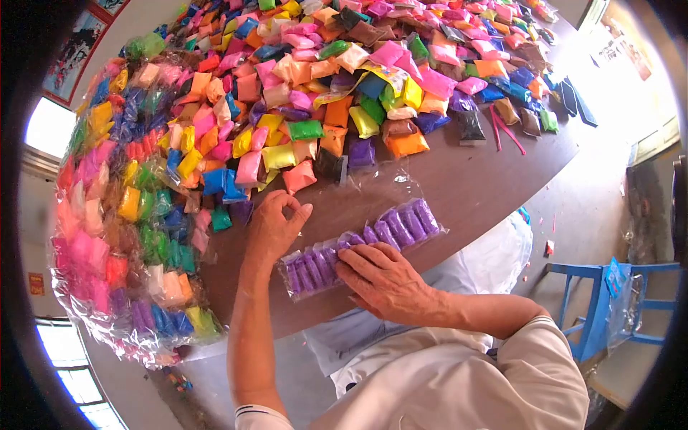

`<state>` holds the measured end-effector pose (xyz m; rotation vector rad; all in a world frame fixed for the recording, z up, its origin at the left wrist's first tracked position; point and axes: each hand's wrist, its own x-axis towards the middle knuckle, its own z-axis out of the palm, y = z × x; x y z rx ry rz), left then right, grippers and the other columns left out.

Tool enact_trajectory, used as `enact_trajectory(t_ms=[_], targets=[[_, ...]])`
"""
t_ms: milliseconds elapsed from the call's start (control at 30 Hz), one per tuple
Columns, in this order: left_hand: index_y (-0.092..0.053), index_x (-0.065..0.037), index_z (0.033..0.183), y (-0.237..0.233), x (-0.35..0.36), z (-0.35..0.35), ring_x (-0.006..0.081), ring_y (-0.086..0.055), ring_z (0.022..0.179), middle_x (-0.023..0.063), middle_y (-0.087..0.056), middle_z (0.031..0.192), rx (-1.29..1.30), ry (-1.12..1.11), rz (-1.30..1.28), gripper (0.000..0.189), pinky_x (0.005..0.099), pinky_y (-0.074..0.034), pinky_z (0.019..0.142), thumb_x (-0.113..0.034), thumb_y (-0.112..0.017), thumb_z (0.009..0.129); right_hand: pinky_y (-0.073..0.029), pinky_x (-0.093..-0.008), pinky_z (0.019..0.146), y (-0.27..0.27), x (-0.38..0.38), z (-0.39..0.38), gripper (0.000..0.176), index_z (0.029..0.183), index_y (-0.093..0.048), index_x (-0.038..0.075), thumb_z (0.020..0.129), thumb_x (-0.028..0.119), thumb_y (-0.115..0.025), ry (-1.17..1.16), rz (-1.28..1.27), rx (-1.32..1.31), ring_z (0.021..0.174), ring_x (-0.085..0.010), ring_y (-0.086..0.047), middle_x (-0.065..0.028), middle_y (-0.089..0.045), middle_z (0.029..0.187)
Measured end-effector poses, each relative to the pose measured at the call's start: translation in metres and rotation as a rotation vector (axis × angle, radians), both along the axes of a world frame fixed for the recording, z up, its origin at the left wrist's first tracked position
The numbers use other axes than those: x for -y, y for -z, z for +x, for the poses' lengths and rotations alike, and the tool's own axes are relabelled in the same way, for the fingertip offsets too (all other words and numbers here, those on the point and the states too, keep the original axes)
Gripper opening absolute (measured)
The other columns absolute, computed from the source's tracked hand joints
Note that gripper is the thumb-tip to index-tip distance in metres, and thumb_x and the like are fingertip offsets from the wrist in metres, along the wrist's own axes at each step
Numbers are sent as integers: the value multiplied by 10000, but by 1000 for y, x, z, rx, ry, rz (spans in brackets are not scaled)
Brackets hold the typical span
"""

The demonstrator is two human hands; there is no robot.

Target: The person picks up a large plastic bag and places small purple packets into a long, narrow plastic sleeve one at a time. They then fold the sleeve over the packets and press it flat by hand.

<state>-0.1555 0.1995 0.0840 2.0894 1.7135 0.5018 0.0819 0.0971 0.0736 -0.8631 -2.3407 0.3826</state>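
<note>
**Item under hand:** The clear bag of purple packets [401,222] lies flat on the brown counter [473,172], near its front edge and directly in front of you. The packets sit side by side in a row, and the row runs at a slant, its right end further from you.

**Right hand:** Your right hand [387,283] rests palm down on the middle of the bag. The fingers are spread across the purple packets. The grip is wide and closes on nothing.

**Left hand:** Your left hand [276,229] sits at the left end of the bag, touching it. Its fingers are curled, with the thumb drawn up to the forefinger. I cannot tell whether that grip holds the bag's edge.

**Surroundings:**
- A salmon packet [297,175] lies just beyond the left hand.
- A crumpled clear wrapper [390,172] lies just beyond the bag.
- A loose heap of coloured packets [287,93] covers the far half of the counter.
- At your left, a large clear sack [122,215] stuffed with mixed packets bulges over the counter's edge.
- Two pink sticks [505,129] and a black packet [469,125] lie at the right fringe of the heap.
- A blue chair [602,301] stands on the floor to your right, well apart from the counter.
</note>
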Motion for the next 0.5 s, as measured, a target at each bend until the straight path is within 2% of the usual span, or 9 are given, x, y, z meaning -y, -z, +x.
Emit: enact_trajectory(t_ms=[67,167,267,367,500], targets=[[-616,-3,808,-1,4,-3,348,-596,982,173,-623,999,-13,1,-15,324,419,-458,859,-315,-702,830,-408,-419,987,-2,-1,0,452,1149,-578,-19,752,195,-611,-11,-9,11,1153,-289,-499,-155,-522,1248],[-618,-4,820,-11,11,-4,341,-606,937,171,-628,973,-20,-18,-57,302,416,-467,830,-294,-701,833,-402,-428,975,4,0,-1,576,1185,-558,4,671,172,-758,-11,-13,-4,1172,-294,-482,-144,-495,1284],[-621,2,833,-17,17,-11,333,-610,881,169,-630,935,-46,-45,-78,286,408,-475,794,-273,-699,836,-402,-435,974,1,-1,0,599,1190,-551,2,658,173,-767,-23,-30,-12,1174,-297,-474,-141,-485,1286],[-625,14,838,-14,23,-25,322,-610,836,169,-629,897,-58,-77,-44,282,397,-478,765,-260,-691,843,-410,-418,978,-5,-1,0,471,1143,-580,-14,716,165,-665,-14,-14,-7,1147,-291,-492,-154,-518,1225],[-632,25,842,-18,35,-41,306,-607,816,170,-628,870,-72,-139,-63,281,385,-477,757,-252,-678,855,-406,-417,978,-5,-1,0,476,1153,-573,-18,721,158,-668,-12,-5,-29,1143,-288,-485,-150,-512,1224]])
